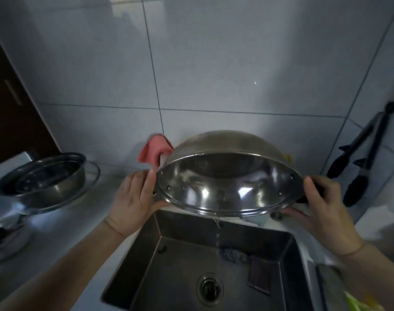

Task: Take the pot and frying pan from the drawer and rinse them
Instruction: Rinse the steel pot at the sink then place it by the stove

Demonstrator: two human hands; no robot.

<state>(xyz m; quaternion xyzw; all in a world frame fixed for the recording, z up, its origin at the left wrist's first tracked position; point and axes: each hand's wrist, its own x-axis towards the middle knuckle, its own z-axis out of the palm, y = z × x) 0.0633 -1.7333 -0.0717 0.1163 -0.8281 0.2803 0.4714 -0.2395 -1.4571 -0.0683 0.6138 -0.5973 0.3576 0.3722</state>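
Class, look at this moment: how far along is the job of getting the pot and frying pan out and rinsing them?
Done: both vessels are out of the drawer. One steel pot sits on the counter at left; whether it was rinsed cannot be told. In hand: the left hand and right hand tilt the wide steel pan over the sink, water pouring off its rim. Left: finish draining and set it down.

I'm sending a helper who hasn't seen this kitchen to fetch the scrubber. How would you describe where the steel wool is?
Start at the steel sink below the tilted pot that both hands hold. On the sink floor near the back wall, where the water trickle lands, lies the steel wool. It is a grey tangled wad, unlike the flat dark rectangular sponge pad beside it.
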